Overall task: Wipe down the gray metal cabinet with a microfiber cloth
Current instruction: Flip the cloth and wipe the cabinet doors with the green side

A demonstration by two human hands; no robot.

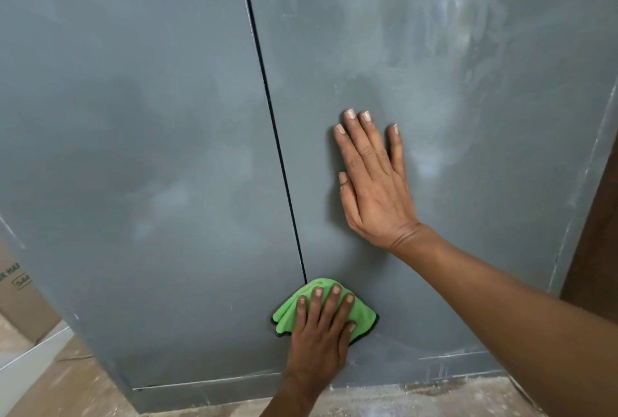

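Note:
The gray metal cabinet [150,115] fills the view, its two doors parted by a dark vertical seam. A green microfiber cloth [287,311] with a dark hem lies bunched against the bottom of the right door, just below the seam's lower end. My left hand [321,333] presses flat on the cloth, fingers spread and straight. My right hand [374,182] rests flat on the right door higher up, fingers straight and pointing up, holding nothing. Pale dusty smears streak the upper right door.
A cardboard box [16,296] with green print stands at the lower left beside the cabinet. A white board [33,356] lies below it. The dusty floor [401,400] runs along the cabinet's base. A brown wooden edge [595,232] borders the right side.

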